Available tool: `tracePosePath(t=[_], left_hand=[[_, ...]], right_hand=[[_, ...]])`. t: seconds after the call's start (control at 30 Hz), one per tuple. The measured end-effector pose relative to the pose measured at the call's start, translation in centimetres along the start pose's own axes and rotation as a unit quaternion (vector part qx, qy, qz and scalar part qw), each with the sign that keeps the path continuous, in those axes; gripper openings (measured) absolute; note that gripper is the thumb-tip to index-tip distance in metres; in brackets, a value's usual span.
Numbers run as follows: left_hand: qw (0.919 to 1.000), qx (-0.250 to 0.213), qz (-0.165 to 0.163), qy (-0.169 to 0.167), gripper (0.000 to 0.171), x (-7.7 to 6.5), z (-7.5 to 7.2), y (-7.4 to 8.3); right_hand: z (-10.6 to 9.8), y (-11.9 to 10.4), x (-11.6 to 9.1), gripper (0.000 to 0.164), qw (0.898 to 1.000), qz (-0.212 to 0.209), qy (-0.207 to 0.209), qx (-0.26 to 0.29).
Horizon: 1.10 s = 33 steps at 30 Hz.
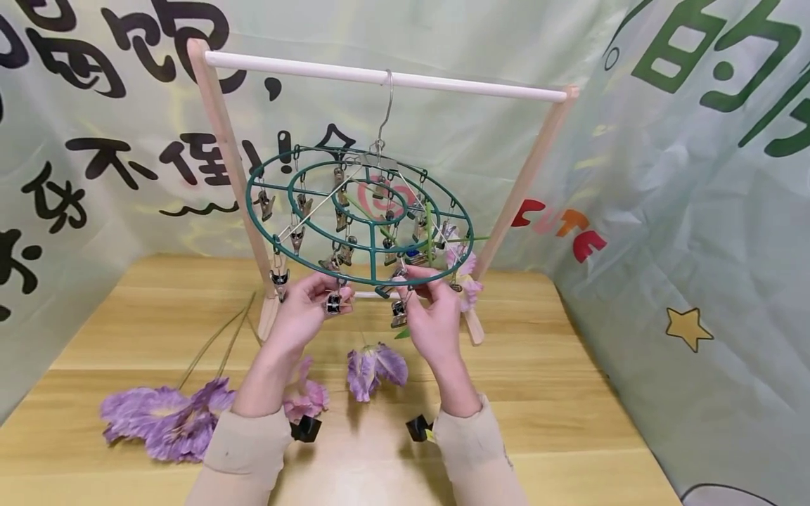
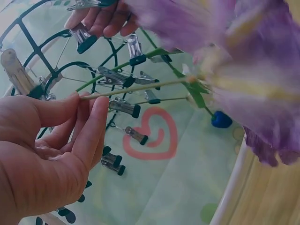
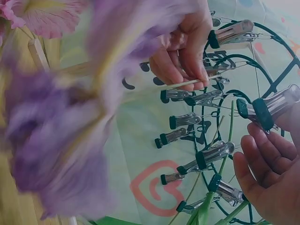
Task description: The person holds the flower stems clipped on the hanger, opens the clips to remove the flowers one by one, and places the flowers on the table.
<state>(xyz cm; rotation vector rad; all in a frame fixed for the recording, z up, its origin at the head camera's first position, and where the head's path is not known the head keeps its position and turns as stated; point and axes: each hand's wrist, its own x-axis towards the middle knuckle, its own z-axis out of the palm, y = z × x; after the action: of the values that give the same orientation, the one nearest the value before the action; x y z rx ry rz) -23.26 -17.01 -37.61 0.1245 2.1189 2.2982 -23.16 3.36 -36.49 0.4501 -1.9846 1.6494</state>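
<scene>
A round green hanger (image 1: 373, 274) with several metal clips hangs by a hook from a white rod. My left hand (image 1: 306, 309) pinches a thin flower stem (image 2: 140, 87) between thumb and fingertips, below the hanger's near rim. The purple flower (image 1: 373, 369) on that stem hangs head down above the table. At the rim's right part, my right hand (image 1: 436, 313) has thumb and fingers at a clip (image 3: 241, 108), seemingly pinching it; another clip (image 3: 269, 112) partly covers the grip. A pink flower (image 1: 467, 277) and a blue bud (image 2: 221, 119) hang on the hanger's right side.
A wooden frame (image 1: 528, 176) carries the white rod (image 1: 304, 68). On the wooden table (image 1: 538, 422) lie purple flowers (image 1: 171, 418) at left and a pink flower (image 1: 308, 397) by the left forearm. Printed cloth (image 1: 683, 232) encloses the back and sides.
</scene>
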Motion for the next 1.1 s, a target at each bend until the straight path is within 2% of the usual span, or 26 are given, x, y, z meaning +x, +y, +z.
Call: tracePosePath(t=[0.2,0.3,0.43,0.53,0.67,0.77,0.9,1.1], left_hand=[[0.9985,0.054,0.013,-0.005,0.019,-0.6,0.4,-0.5],[0.9987,0.047,0.004,-0.020,0.021,-0.8,0.9,-0.7],[0.9984,0.017,-0.024,-0.049,0.009,-0.7,1.5,-1.1],[0.9973,0.030,-0.031,-0.060,0.011,-0.3,1.6,-1.5],[0.9945,0.081,-0.033,-0.058,0.023,0.4,0.9,-2.0],[0.9926,0.086,-0.056,-0.066,0.026,0.9,0.1,-2.1],[0.9888,0.064,-0.100,-0.091,0.025,1.7,-1.1,-1.9],[0.9796,0.110,-0.134,-0.101,0.028,3.3,-3.2,-1.1]], right_hand=[[-0.2,0.1,0.1,0.024,1.000,0.003,-0.006,0.005],[-0.3,0.2,0.3,0.023,1.000,0.003,-0.004,0.004],[-0.5,0.2,0.4,0.021,1.000,0.002,0.003,-0.007],[-0.6,0.2,0.3,0.020,1.000,0.004,0.004,-0.012],[-0.6,0.2,0.3,0.020,1.000,0.008,0.001,-0.009],[-0.7,0.2,0.4,0.020,1.000,0.011,0.000,-0.001],[-0.8,0.2,0.5,0.020,1.000,0.015,-0.001,0.000],[-1.0,0.3,0.6,0.020,1.000,0.018,-0.004,-0.006]])
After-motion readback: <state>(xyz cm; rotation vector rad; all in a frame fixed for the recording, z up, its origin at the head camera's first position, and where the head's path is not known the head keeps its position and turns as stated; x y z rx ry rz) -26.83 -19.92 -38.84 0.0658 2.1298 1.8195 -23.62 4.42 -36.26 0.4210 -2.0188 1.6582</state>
